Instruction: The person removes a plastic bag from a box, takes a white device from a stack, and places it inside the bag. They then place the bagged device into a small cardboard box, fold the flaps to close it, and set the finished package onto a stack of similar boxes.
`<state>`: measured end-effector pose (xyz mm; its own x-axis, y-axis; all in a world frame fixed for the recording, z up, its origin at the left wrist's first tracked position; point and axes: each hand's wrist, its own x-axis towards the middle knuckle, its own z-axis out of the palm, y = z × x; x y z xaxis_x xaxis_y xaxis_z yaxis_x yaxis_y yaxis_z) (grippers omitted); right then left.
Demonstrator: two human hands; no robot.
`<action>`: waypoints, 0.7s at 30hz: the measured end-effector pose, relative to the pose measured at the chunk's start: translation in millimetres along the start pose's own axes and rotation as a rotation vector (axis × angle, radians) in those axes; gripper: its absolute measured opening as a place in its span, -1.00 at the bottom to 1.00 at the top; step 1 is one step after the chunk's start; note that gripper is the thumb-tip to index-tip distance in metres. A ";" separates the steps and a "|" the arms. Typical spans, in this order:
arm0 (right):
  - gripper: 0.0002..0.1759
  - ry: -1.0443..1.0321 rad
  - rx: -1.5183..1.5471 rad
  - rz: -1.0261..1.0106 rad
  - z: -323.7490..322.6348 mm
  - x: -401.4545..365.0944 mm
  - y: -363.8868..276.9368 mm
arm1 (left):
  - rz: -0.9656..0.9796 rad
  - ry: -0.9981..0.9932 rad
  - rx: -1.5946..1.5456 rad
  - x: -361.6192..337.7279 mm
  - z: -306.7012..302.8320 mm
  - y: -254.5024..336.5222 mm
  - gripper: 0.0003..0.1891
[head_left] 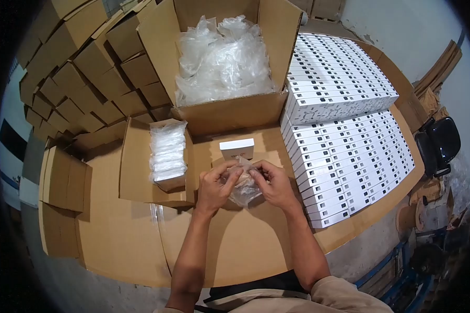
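My left hand (pixel 218 185) and my right hand (pixel 271 183) pinch the top edge of a clear plastic bag (pixel 245 194) between them. The bag hangs crinkled over the cardboard work surface, and I cannot make out whether anything is inside it. Just beyond my fingers stands a small white box (pixel 236 148). Left of my hands, an open carton (pixel 133 172) holds a row of plastic-wrapped packets (pixel 168 151). Behind the white box is a large open carton (pixel 230 116) full of loose clear plastic bags (pixel 224 60).
Tall stacks of white boxes (pixel 350 161) with small dark squares line the right side. Many brown cartons (pixel 78 73) are piled at the far left, with an open carton (pixel 62 177) nearer. A black chair (pixel 441 141) and a blue metal frame (pixel 397 271) stand at the right.
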<state>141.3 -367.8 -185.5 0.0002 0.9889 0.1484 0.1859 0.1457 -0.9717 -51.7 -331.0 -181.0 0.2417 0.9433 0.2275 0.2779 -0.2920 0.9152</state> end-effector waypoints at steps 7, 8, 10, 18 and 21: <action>-0.84 0.135 -0.140 -0.109 -4.5 1.9 0.1 | 0.202 0.175 0.214 -7.0 -1.7 -6.9 -0.78; -0.84 0.140 -0.153 -0.138 -4.8 2.4 -0.3 | 0.246 0.235 0.239 -5.1 -1.7 -8.1 -0.75; -0.85 0.200 -0.184 -0.181 -6.6 2.3 0.4 | 0.254 0.326 0.186 -4.7 -0.6 -10.7 -0.70; -0.87 0.403 -0.348 -0.316 10.4 1.1 7.0 | -0.067 0.326 -0.624 -13.3 42.3 -9.0 -0.76; -0.82 0.322 -0.253 -0.274 14.9 -0.8 9.8 | -0.154 0.318 -0.544 -15.9 38.0 -23.7 -0.82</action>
<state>128.5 -366.8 -197.9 0.2145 0.8506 0.4800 0.4547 0.3480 -0.8199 -26.8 -345.1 -219.0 -0.0738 0.9931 0.0913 -0.2436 -0.1067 0.9640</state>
